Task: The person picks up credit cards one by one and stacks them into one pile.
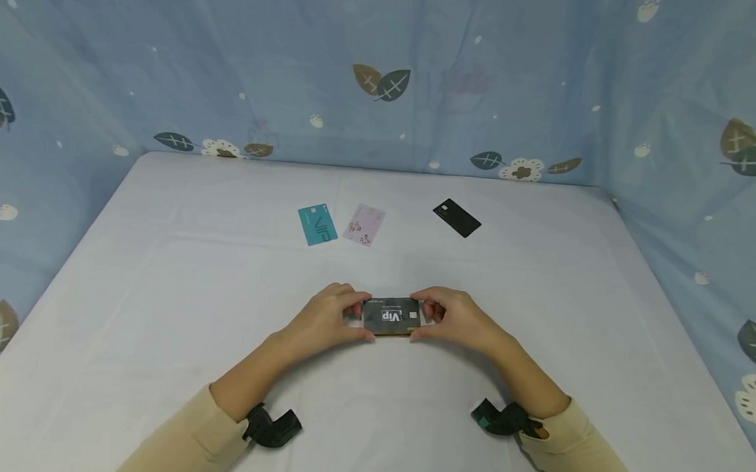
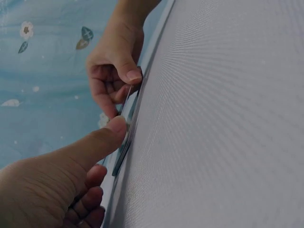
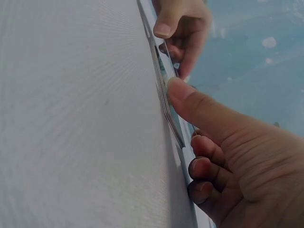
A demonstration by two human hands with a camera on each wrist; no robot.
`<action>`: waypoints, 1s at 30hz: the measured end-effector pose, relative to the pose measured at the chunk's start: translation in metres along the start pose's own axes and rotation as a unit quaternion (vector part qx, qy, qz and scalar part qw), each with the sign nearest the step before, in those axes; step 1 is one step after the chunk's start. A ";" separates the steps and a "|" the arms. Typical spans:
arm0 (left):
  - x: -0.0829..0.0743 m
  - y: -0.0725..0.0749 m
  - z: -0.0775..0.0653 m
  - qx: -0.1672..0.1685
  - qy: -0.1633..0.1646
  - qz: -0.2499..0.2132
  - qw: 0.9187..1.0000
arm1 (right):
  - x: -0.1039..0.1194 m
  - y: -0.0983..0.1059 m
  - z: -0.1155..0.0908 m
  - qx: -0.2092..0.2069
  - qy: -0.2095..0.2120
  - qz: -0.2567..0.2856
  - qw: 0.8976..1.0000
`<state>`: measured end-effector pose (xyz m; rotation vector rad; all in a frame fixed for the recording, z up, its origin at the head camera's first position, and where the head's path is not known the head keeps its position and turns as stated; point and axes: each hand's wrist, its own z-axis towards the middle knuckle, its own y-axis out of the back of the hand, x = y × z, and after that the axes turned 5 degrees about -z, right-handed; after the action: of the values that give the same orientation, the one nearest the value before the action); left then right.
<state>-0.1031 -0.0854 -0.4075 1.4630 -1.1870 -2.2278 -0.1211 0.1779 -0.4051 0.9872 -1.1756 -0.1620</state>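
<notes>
Between my two hands is a dark grey card (image 1: 381, 326) with "Vip" printed on it, upside down from my side. My left hand (image 1: 331, 316) pinches its left end between thumb and fingers. At the opposite end my right hand (image 1: 456, 321) grips it the same way. Both wrist views show the held card edge-on, close over a thin stack of cards (image 3: 164, 102) lying on the white table. In the head view the held card hides most of that stack.
Farther back on the white-covered table (image 1: 163, 291) lie a teal card (image 1: 318, 225), a pale pink card (image 1: 364, 225) close beside it, and a black card (image 1: 457, 218) to the right. A blue patterned curtain (image 1: 419, 126) stands behind the table's far edge.
</notes>
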 end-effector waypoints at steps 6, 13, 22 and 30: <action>0.002 -0.001 0.001 0.007 0.001 0.005 1.000 | 0.001 0.000 0.000 0.008 -0.015 0.001 1.000; 0.004 -0.002 0.003 0.007 -0.007 0.017 1.000 | 0.001 0.000 0.001 0.014 -0.030 0.004 0.999; 0.005 -0.003 0.002 0.010 0.003 0.009 1.000 | 0.002 0.003 0.001 0.033 -0.041 0.013 0.999; 0.005 -0.004 0.001 0.009 0.002 0.001 1.000 | 0.002 0.005 -0.001 0.038 -0.013 -0.009 0.999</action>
<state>-0.1055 -0.0850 -0.4138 1.4705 -1.2093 -2.2180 -0.1210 0.1805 -0.4000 1.0647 -1.2043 -0.1457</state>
